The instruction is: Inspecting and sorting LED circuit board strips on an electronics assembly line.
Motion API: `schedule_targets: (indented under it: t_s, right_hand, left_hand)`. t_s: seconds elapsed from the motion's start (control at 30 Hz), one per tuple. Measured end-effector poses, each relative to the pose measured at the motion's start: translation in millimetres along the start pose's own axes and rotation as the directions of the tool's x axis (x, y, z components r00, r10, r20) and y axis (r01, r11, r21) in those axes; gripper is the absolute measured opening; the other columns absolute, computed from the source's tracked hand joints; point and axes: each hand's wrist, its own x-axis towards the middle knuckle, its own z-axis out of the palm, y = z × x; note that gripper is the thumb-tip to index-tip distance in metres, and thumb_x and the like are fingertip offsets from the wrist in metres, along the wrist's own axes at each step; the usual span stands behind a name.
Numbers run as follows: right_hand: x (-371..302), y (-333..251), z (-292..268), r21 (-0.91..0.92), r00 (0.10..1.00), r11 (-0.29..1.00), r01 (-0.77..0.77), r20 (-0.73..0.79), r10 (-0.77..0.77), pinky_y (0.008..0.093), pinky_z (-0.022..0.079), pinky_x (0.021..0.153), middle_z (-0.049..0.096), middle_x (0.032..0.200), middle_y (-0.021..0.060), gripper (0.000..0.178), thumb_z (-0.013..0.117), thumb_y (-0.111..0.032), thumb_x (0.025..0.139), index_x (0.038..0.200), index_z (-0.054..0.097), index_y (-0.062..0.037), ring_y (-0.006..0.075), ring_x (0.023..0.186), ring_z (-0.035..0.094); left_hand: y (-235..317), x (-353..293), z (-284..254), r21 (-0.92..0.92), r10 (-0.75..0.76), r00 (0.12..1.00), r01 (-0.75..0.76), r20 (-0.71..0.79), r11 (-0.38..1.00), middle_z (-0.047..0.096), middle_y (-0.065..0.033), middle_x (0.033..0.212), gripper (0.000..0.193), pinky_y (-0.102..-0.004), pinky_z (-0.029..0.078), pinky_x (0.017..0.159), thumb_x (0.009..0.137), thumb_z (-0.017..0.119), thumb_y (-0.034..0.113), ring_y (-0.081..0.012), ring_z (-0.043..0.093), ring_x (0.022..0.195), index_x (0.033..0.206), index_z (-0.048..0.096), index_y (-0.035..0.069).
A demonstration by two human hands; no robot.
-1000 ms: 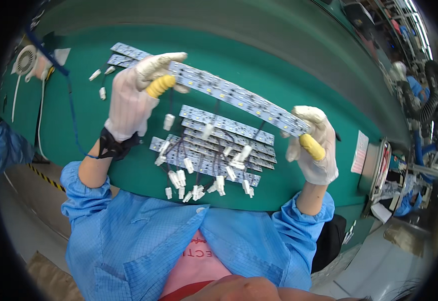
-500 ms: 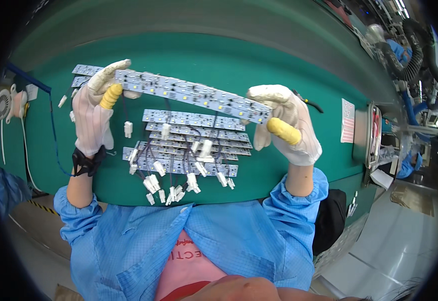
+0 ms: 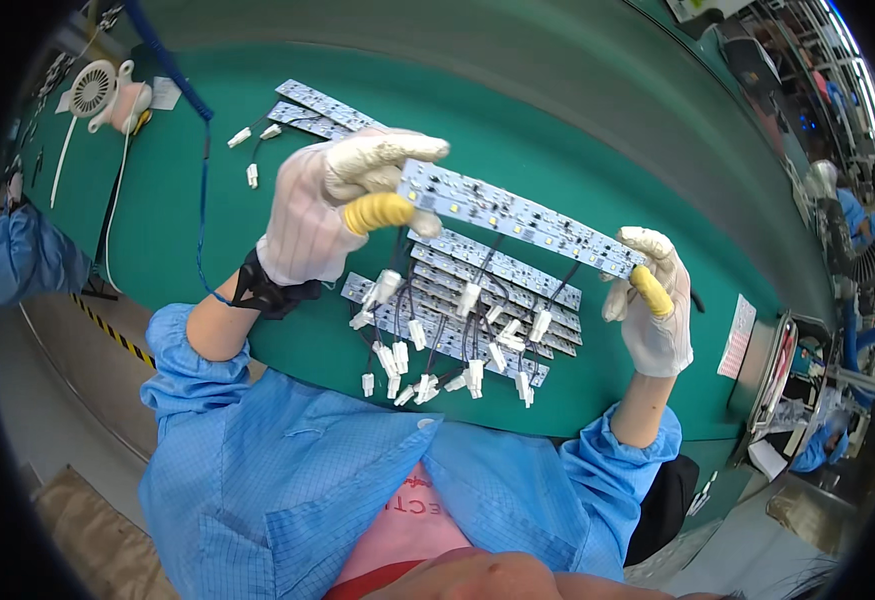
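Observation:
Between my hands a long white LED circuit board point(image 3: 517, 216) is held up above the table, sloping down to the right, its yellow LEDs and small black parts showing. My left hand point(image 3: 332, 195), gloved and with a yellow cot on the thumb, pinches its left end. The right end is gripped by my right hand point(image 3: 657, 305), also gloved, with a yellow-covered thumb. Dark wires with white connectors hang below the board. Under it lies an overlapping stack of similar LED boards point(image 3: 557, 292), with several white plug connectors point(image 3: 474, 376) spread along the near side.
More LED boards point(image 3: 307, 122) lie on the green mat point(image 3: 207, 215) beyond my left hand. A small white fan point(image 3: 94, 88) stands at the far left. A blue coiled cord point(image 3: 204, 190) runs to my left wrist strap. A printed sheet point(image 3: 737, 335) and metal tray point(image 3: 765, 375) are at right.
The view has turned, so the scene appears shifted right and tilted. Both hands still hold the board by its ends; my left hand looks nearer its underside wires.

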Motion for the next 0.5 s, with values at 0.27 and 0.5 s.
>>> schedule_targets:
  t_s: [0.27, 0.5]
  right_hand:
    - [2.7, 0.7, 8.9, -0.066, 0.979, 0.992, -0.108, -0.182, 0.095, 0.0212, 0.041, 0.045, 0.058, 0.07, 0.0075, 0.041, 0.054, -0.039, 0.092, 0.109, 0.055, -0.0015, 0.0107, 0.051, 0.052]
    - [-11.3, -3.9, 4.9, 0.024, 0.999, 0.999, -0.031, -0.005, 0.031, 0.0252, 0.047, 0.041, 0.058, 0.067, 0.0102, 0.039, 0.059, -0.037, 0.09, 0.099, 0.052, 0.0005, 0.0155, 0.052, 0.057]
  left_hand:
    - [-19.3, 5.5, -3.4, 0.115, 0.066, 0.997, -0.071, 0.043, 0.991, 0.067, -0.0106, 0.1, 0.021, -0.0324, 0.05, 0.082, 0.078, 0.058, -0.001, -0.0252, 0.065, 0.092, 0.098, 0.062, 0.004]
    - [-25.7, 8.1, 8.8, 0.357, -0.064, 0.985, 0.118, -0.161, 0.927, 0.066, -0.0164, 0.105, 0.017, -0.0302, 0.05, 0.072, 0.083, 0.06, 0.004, -0.0256, 0.066, 0.079, 0.099, 0.062, -0.002]
